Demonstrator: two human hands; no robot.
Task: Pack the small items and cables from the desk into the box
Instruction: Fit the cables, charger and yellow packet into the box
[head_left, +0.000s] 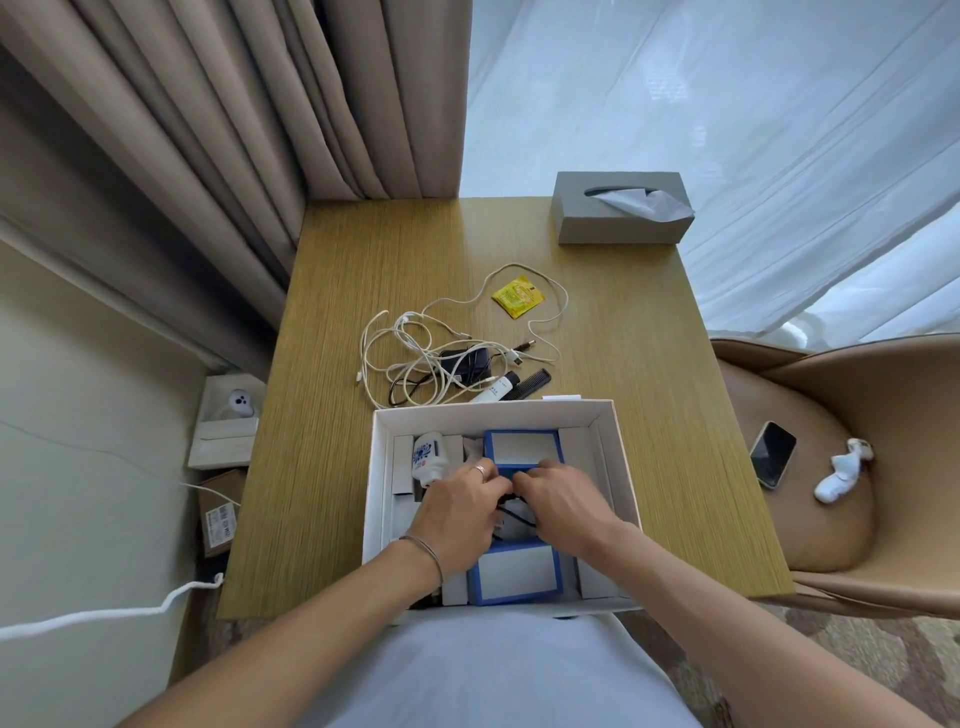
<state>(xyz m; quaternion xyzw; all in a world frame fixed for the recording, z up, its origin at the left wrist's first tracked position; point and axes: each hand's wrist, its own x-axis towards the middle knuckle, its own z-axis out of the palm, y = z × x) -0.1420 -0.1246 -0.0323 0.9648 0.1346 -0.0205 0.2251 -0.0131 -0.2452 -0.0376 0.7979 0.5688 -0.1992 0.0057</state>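
head view, box: a white open box (621, 457) is seen at the near edge of the wooden desk (322, 467), close to the body, so both hands reach inside without stretching.
head view, box contents: two blue-edged cases (522, 448) are laid one behind the other along the middle; a white bottle with blue print (429, 457) is laid on its side at the far left corner. white card dividers are seen along the sides.
head view, left hand: the left hand (460, 512) is curled inside the box, fingertips bent onto a dark cord (511, 512) at the centre; a ring and a thin bracelet are worn.
head view, right hand: the right hand (563, 506) is met with the left over the same cord, fingers pinched down; how much is gripped cannot be told, since the cord is mostly hidden.
head view, judged step: the cord is probably being tucked between the cases so that it lies flat.
head view, still on desk: a tangle of white cables (415, 358) with a black adapter (467, 364), a white tube (493, 391), a black comb (527, 384) and a yellow sachet (518, 296) are left just beyond the box's far wall.
head view, other: a grey tissue box (618, 228) is set at the far corner; a phone (772, 453) is laid on the chair to the right.
head view, progress: packing is judged partly done.
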